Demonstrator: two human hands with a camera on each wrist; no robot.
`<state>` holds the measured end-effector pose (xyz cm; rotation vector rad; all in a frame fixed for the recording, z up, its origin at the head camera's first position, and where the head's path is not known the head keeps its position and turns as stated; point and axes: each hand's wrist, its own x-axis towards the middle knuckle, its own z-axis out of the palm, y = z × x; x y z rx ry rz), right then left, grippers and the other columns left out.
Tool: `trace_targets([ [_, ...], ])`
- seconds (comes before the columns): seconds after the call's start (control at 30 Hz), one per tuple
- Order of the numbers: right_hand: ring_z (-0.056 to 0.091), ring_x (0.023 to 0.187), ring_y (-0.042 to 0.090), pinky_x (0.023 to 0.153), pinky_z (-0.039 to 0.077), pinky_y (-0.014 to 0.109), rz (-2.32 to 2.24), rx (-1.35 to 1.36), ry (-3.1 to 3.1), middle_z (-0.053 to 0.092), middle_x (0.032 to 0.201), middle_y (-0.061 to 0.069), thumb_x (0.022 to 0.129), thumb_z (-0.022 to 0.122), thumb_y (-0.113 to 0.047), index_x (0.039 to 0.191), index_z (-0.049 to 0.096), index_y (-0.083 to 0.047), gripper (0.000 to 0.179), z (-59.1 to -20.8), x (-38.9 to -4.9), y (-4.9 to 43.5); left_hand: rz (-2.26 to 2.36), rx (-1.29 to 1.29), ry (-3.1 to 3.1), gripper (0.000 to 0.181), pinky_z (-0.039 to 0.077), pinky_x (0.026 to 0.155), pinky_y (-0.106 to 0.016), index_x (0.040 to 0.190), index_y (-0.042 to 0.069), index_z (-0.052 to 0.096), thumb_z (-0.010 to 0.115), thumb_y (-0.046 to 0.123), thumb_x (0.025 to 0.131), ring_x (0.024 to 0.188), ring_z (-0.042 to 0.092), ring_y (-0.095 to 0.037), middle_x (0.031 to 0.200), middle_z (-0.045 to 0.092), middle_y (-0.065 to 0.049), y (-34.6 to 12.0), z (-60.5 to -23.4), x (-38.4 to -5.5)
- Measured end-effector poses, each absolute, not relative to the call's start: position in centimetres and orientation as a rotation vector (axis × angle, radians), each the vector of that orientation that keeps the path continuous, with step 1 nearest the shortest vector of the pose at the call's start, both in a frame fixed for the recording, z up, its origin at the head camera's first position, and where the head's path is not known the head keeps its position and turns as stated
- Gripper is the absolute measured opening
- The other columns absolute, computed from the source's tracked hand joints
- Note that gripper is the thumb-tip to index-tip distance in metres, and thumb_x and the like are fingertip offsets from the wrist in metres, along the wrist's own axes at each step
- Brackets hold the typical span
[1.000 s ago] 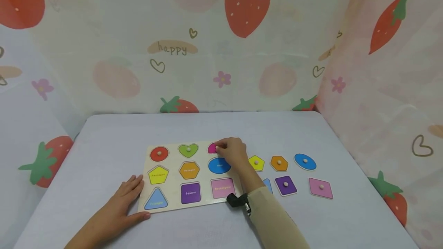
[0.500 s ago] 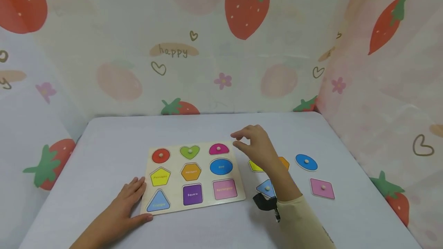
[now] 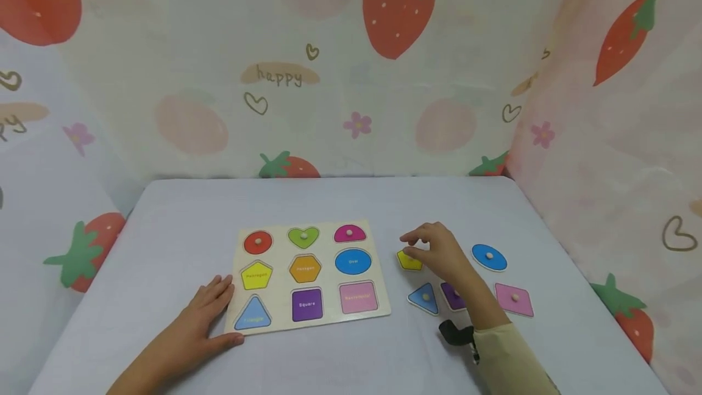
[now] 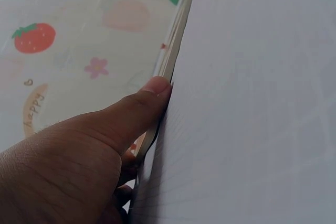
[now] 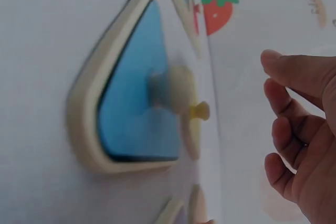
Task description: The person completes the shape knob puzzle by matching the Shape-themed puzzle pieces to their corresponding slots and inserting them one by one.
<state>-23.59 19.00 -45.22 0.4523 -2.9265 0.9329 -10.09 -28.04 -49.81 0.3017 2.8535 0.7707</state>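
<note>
A cream shape-puzzle board [image 3: 281,255] lies on the table. My left hand [image 3: 189,325] rests at its left edge, fingers straight and thumb at the near corner; in the left wrist view the thumb [image 4: 136,111] lies along that edge. The red circle [image 3: 258,237], green heart [image 3: 303,243] and magenta semicircle [image 3: 344,237] on the board's far row bear knobs. To the right, my right hand [image 3: 443,256] hovers over the yellow pentagon piece [image 3: 404,263], thumb and forefinger apart. The right wrist view shows nothing between its fingers.
Loose knobbed pieces lie right of the board: a blue triangle [image 3: 422,305], a purple square [image 3: 451,298], a blue oval [image 3: 485,259] and a pink rectangle [image 3: 509,305]. My right arm hides the orange hexagon. A strawberry-print curtain [image 3: 329,90] stands behind the table.
My right hand has let go of the magenta semicircle on the board and moved right, then down, to the yellow pentagon piece. My left hand has stayed at the board's edge.
</note>
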Motion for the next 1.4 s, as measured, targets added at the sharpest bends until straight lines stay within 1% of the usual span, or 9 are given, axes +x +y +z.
trace_targets([
  [0.23,0.055,0.104,0.023,0.088,0.052,0.040,0.941,0.382,-2.971,0.071,0.098,-0.005,0.092,0.077,-0.018,0.113,0.080,-0.020,0.021,-46.2,-23.8,19.8,0.772,0.303,2.854,0.112,0.023,0.120,-0.068,0.158,0.005,0.038,0.073,0.073,0.076,0.155,0.016,-0.045,0.168,0.025,-0.019,-27.9,-49.8,-10.3],
  [0.37,0.055,0.103,0.024,0.090,0.051,0.041,0.930,0.356,-2.988,0.071,0.098,-0.003,0.092,0.078,-0.017,0.113,0.080,-0.019,0.021,-46.6,-23.8,20.1,0.769,0.302,2.861,0.112,0.023,0.119,-0.069,0.158,0.005,0.038,0.072,0.074,0.077,0.155,0.017,-0.045,0.168,0.024,-0.019,-28.0,-49.9,-10.1],
  [0.5,0.056,0.100,0.024,0.088,0.050,0.042,0.904,0.379,-2.971,0.071,0.095,-0.003,0.091,0.078,-0.016,0.110,0.080,-0.017,0.019,-46.9,-24.0,20.4,0.782,0.310,2.874,0.111,0.024,0.119,-0.069,0.158,0.006,0.038,0.072,0.074,0.077,0.155,0.017,-0.045,0.168,0.024,-0.018,-28.1,-49.8,-10.0],
  [0.67,0.056,0.096,0.022,0.085,0.049,0.038,0.906,0.358,-2.988,0.071,0.093,-0.004,0.091,0.079,-0.019,0.108,0.081,-0.016,0.017,-47.7,-24.1,20.8,0.790,0.300,2.865,0.112,0.024,0.119,-0.069,0.158,0.006,0.038,0.073,0.073,0.076,0.154,0.017,-0.046,0.168,0.025,-0.018,-28.1,-49.6,-10.0],
  [0.87,0.055,0.092,0.020,0.083,0.048,0.035,0.917,0.360,-2.982,0.072,0.091,-0.005,0.090,0.080,-0.017,0.104,0.082,-0.015,0.015,-48.3,-24.2,21.1,0.787,0.292,2.853,0.112,0.023,0.118,-0.070,0.158,0.006,0.038,0.074,0.072,0.076,0.154,0.016,-0.046,0.168,0.024,-0.019,-27.9,-49.7,-10.1],
  [1.03,0.055,0.093,0.020,0.084,0.048,0.037,0.959,0.342,-2.988,0.072,0.092,-0.004,0.091,0.079,-0.017,0.104,0.081,-0.014,0.014,-48.6,-24.1,21.0,0.763,0.279,2.852,0.112,0.023,0.118,-0.070,0.158,0.006,0.038,0.073,0.074,0.076,0.154,0.018,-0.046,0.168,0.024,-0.019,-27.9,-49.8,-10.0],
  [1.27,0.060,0.099,0.021,0.093,0.055,0.045,0.995,0.328,-2.976,0.074,0.096,-0.002,0.091,0.079,-0.015,0.103,0.081,-0.013,0.013,-49.1,-24.0,20.7,0.753,0.290,2.860,0.114,0.024,0.118,-0.069,0.157,0.006,0.039,0.073,0.076,0.075,0.154,0.018,-0.044,0.168,0.026,-0.018,-27.8,-49.9,-10.2],
  [1.4,0.058,0.098,0.021,0.091,0.055,0.044,0.994,0.301,-2.980,0.074,0.097,-0.002,0.091,0.078,-0.016,0.103,0.081,-0.014,0.012,-49.3,-24.0,20.6,0.747,0.288,2.861,0.114,0.024,0.118,-0.070,0.158,0.006,0.038,0.072,0.077,0.075,0.154,0.018,-0.044,0.168,0.026,-0.018,-27.9,-50.0,-10.2],
])
